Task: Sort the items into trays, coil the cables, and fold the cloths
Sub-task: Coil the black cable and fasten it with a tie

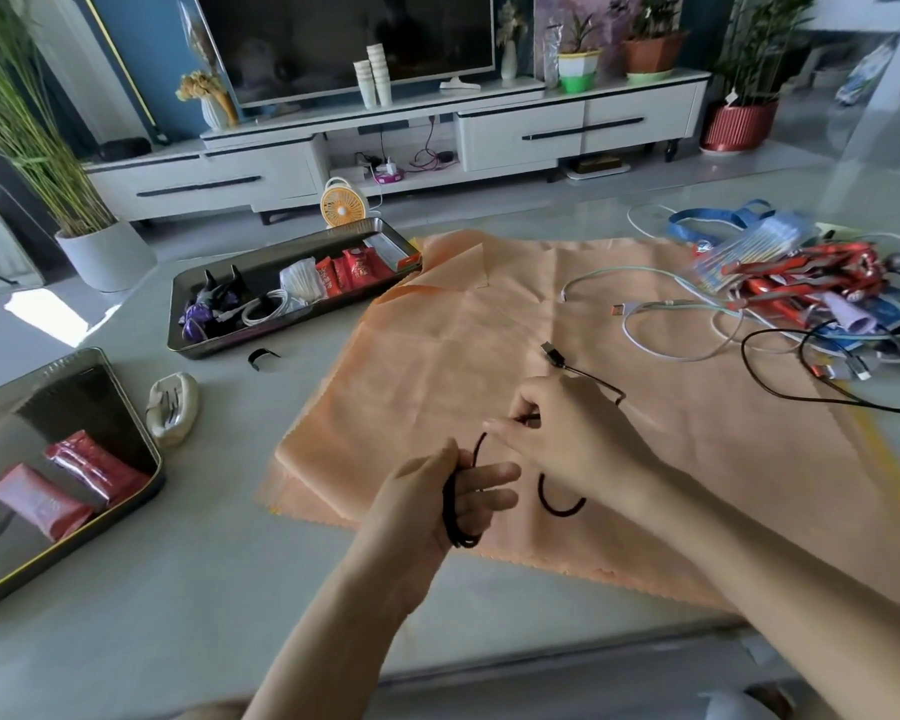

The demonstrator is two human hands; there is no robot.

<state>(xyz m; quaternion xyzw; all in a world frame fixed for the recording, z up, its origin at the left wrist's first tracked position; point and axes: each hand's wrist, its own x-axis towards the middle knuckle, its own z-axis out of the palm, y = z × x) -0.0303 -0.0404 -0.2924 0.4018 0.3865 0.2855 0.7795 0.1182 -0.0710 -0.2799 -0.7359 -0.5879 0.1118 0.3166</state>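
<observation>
My left hand (440, 498) holds several loops of a thin black cable (455, 511) wound around its fingers, above the near edge of an orange cloth (437, 356) spread flat on the table. My right hand (567, 433) pinches the same cable just to the right; the cable's free end with a USB plug (553, 353) trails behind it on the cloth. A dark tray (188, 293) at the back left holds red packets, a coiled white cable and dark clips. A second tray (126, 402) at the near left holds red packets.
A tangled pile (801, 293) of white and black cables, red packets and blue straps lies at the right, partly on the cloth. A white hair claw (172, 407) and a small black clip (262, 357) lie between the trays. The table's front edge (489, 662) runs below my arms.
</observation>
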